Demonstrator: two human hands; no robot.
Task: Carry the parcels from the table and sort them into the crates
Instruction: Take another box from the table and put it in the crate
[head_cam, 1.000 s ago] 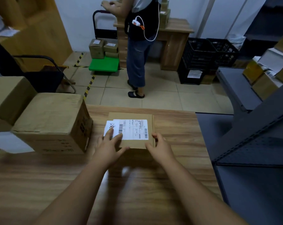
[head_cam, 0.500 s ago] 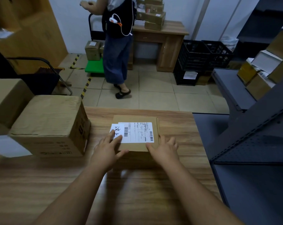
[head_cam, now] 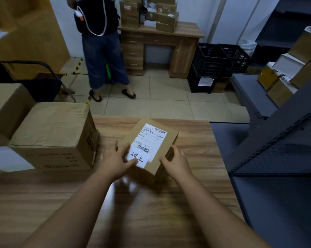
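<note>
A small brown parcel (head_cam: 169,140) with a white shipping label and a handwritten sticker sits turned at an angle on the wooden table (head_cam: 151,208). My left hand (head_cam: 115,161) grips its near-left corner, thumb on the sticker. At the near-right edge my right hand (head_cam: 177,162) holds the parcel with its fingers curled round the side. Two stacked sets of black crates (head_cam: 211,66) stand on the floor at the back right, beside a wooden desk.
A large cardboard box (head_cam: 53,135) stands on the table just left of my hands. A person (head_cam: 104,51) stands beyond the table's far edge. The desk (head_cam: 162,42) carries more parcels. Grey metal shelving (head_cam: 276,140) with boxes (head_cam: 283,77) borders the right.
The parcel has been turned clockwise, so its label now runs diagonally with the sticker toward me. Both hands shifted to its near corners. The person walked right, in front of the green cart.
</note>
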